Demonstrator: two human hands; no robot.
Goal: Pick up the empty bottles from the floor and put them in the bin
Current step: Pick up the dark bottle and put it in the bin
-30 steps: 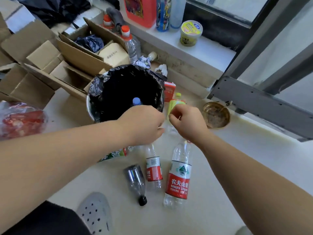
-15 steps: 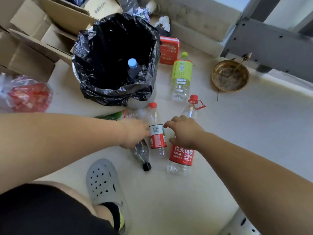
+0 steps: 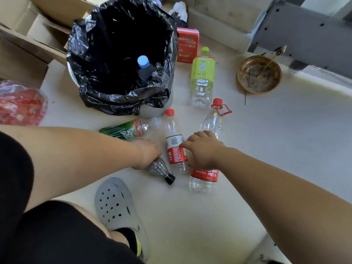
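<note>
Head view showed the left hand [image 3: 146, 155] closed on a dark clear plastic bottle with a black cap [image 3: 159, 168] on the floor, the right hand [image 3: 202, 149] curled over a large red-labelled water bottle [image 3: 204, 175]. Lifting probably came next. Beyond, the black-lined bin [image 3: 122, 100] held a blue-capped bottle [image 3: 143, 66].

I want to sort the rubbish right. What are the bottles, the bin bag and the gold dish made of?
The bottles, like the red-label bottle, look like clear thin plastic: the floor shows through them. The bin bag looks like thin black plastic film, crinkled and shiny. The gold dish looks like metal, perhaps brass, with a dull, stained sheen.
</note>
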